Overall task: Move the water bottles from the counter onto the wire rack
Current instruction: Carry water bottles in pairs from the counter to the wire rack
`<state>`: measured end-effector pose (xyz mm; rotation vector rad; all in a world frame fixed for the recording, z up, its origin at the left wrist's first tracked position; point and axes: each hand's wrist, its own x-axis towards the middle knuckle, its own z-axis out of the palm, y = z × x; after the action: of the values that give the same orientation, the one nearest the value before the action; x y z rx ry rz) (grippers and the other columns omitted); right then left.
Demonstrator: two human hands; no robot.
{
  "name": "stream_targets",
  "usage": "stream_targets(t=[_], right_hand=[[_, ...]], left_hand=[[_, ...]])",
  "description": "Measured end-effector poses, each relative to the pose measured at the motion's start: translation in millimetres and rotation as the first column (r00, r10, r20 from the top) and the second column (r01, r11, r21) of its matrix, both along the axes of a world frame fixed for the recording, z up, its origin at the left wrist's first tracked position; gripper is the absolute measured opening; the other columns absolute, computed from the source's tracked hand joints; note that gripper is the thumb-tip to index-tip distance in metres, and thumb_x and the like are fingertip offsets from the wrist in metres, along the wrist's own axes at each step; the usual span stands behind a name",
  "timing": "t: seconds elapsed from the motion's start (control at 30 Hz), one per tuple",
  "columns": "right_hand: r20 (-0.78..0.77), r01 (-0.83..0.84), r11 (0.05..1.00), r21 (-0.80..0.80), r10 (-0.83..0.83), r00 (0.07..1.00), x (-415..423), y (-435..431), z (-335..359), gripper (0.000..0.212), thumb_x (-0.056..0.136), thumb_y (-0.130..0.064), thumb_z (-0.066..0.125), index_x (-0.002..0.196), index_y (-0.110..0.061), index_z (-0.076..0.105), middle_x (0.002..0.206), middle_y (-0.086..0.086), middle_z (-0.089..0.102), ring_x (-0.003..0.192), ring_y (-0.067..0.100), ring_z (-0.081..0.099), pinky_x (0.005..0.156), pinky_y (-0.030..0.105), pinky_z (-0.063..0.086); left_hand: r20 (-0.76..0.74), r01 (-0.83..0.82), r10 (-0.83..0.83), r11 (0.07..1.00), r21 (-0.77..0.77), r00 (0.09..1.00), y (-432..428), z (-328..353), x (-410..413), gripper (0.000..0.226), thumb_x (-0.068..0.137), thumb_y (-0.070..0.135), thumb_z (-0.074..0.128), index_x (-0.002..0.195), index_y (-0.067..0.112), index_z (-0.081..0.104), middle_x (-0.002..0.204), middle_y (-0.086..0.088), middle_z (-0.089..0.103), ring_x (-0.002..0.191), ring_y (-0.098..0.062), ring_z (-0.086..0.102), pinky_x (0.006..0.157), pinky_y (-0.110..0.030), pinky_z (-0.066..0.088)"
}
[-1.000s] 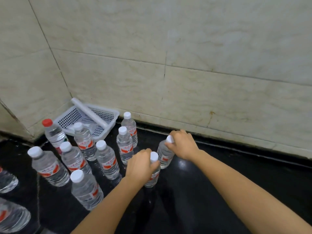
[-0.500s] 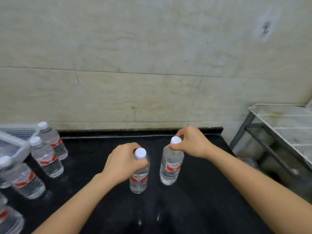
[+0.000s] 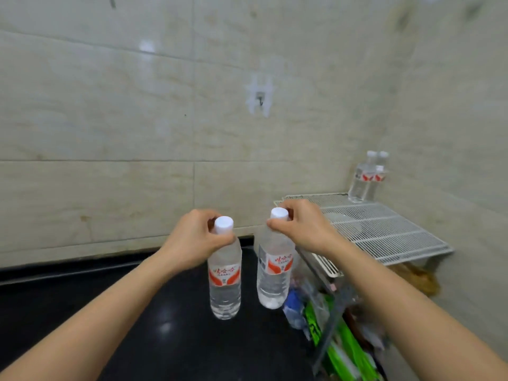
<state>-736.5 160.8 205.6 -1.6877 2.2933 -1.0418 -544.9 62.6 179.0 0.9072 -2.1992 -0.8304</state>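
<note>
Our left hand (image 3: 192,237) had its fingers curled tight round the neck of one water bottle (image 3: 224,281), just under the white cap; our right hand (image 3: 305,229) pinched the second bottle (image 3: 273,273) likewise; both hung upright above the black counter (image 3: 165,312), beside the wire rack (image 3: 384,229), where other bottles (image 3: 368,177) stood in the far corner.

I am reaching both bare arms forward, my left hand (image 3: 196,237) and right hand (image 3: 303,226) each pinching a bottle neck, level and side by side.
</note>
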Motion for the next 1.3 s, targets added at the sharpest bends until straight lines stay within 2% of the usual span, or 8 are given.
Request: stream_targets(t=[0.1, 0.23, 0.37, 0.53, 0.7, 0.93, 1.1, 1.3], right_hand=[[0.001, 0.03, 0.998, -0.06, -0.03, 1.0, -42.8, 16.1, 22.6, 0.029, 0.083, -0.028, 0.069, 0.07, -0.002, 0.062, 0.058, 0.0, 0.049, 0.055, 0.013, 0.043, 0.049, 0.027, 0.029], [-0.001, 0.071, 0.985, -0.158, -0.072, 0.997, -108.7, 26.2, 48.6, 0.03, 0.084, -0.028, 0.069, 0.075, 0.0, 0.062, 0.059, -0.002, 0.048, 0.054, 0.009, 0.042, 0.047, 0.022, 0.029], [-0.021, 0.078, 0.977, -0.197, -0.084, 0.996, -174.2, 21.4, 55.8, 0.031, 0.082, -0.026, 0.069, 0.067, -0.002, 0.057, 0.056, -0.004, 0.042, 0.047, 0.003, 0.035, 0.044, 0.017, 0.027], [-0.037, 0.122, 0.973, -0.194, -0.131, 0.991, -258.6, 0.7, 62.2, 0.031, 0.08, -0.031, 0.07, 0.063, -0.012, 0.052, 0.056, -0.007, 0.041, 0.053, 0.009, 0.039, 0.051, 0.028, 0.029], [-0.041, 0.146, 0.976, -0.163, -0.155, 0.987, -330.4, -25.4, 65.6, 0.033, 0.081, -0.033, 0.068, 0.076, -0.001, 0.06, 0.065, -0.002, 0.049, 0.061, 0.014, 0.046, 0.055, 0.032, 0.034], [-0.054, 0.149, 0.988, -0.05, -0.152, 0.987, -429.3, -75.5, 53.6, 0.029, 0.08, -0.041, 0.064, 0.068, -0.019, 0.05, 0.072, -0.001, 0.055, 0.073, 0.023, 0.058, 0.061, 0.035, 0.041], [-0.134, 0.1, 0.995, 0.013, -0.097, 0.986, -489.1, -110.1, 48.6, 0.035, 0.085, -0.04, 0.062, 0.063, -0.02, 0.044, 0.069, -0.002, 0.05, 0.069, 0.022, 0.053, 0.054, 0.032, 0.035], [-0.242, 0.1, 0.992, 0.079, -0.079, 0.967, -535.9, -152.1, 44.4, 0.037, 0.087, -0.041, 0.06, 0.063, -0.021, 0.04, 0.082, 0.005, 0.053, 0.075, 0.026, 0.053, 0.06, 0.033, 0.038]], left_hand=[[-0.054, 0.069, -0.069, 0.998, 0.013, 0.996, 4.9, 19.1, -49.9, 0.031, 0.072, 0.027, 0.075, 0.059, 0.009, 0.053, 0.051, 0.007, 0.039, 0.046, -0.006, 0.031, 0.05, -0.027, 0.026], [-0.154, 0.138, -0.127, 0.988, 0.063, 0.98, 6.1, 44.7, -120.8, 0.021, 0.07, 0.025, 0.078, 0.066, 0.008, 0.066, 0.05, 0.009, 0.047, 0.048, -0.003, 0.038, 0.051, -0.022, 0.031], [-0.229, 0.184, -0.17, 0.982, 0.038, 0.958, -0.1, 59.0, -190.1, 0.02, 0.073, 0.024, 0.076, 0.07, 0.007, 0.066, 0.054, 0.006, 0.047, 0.053, -0.009, 0.041, 0.055, -0.027, 0.032], [-0.231, 0.181, -0.171, 0.983, 0.021, 0.958, -19.3, 73.3, -275.9, 0.024, 0.074, 0.029, 0.076, 0.068, 0.009, 0.064, 0.051, 0.008, 0.045, 0.049, -0.007, 0.04, 0.052, -0.026, 0.032], [-0.202, 0.154, -0.144, 0.987, 0.035, 0.969, -43.7, 78.4, -363.8, 0.032, 0.084, 0.031, 0.067, 0.061, 0.016, 0.051, 0.054, 0.006, 0.041, 0.05, -0.01, 0.037, 0.05, -0.028, 0.029], [-0.202, 0.083, -0.058, 0.99, 0.114, 0.978, -87.5, 59.8, -472.3, 0.027, 0.079, 0.038, 0.07, 0.093, 0.015, 0.065, 0.084, -0.004, 0.067, 0.081, -0.023, 0.064, 0.074, -0.04, 0.053], [-0.236, 0.022, 0.022, 0.983, 0.182, 0.971, -113.3, 51.7, -529.2, 0.02, 0.081, 0.029, 0.071, 0.093, 0.013, 0.066, 0.07, 0.007, 0.06, 0.065, -0.009, 0.055, 0.054, -0.023, 0.039], [-0.235, -0.052, 0.114, 0.966, 0.255, 0.965, -138.5, 38.1, -572.6, 0.012, 0.083, 0.027, 0.069, 0.089, 0.018, 0.064, 0.072, 0.004, 0.06, 0.063, -0.01, 0.052, 0.051, -0.025, 0.038]])
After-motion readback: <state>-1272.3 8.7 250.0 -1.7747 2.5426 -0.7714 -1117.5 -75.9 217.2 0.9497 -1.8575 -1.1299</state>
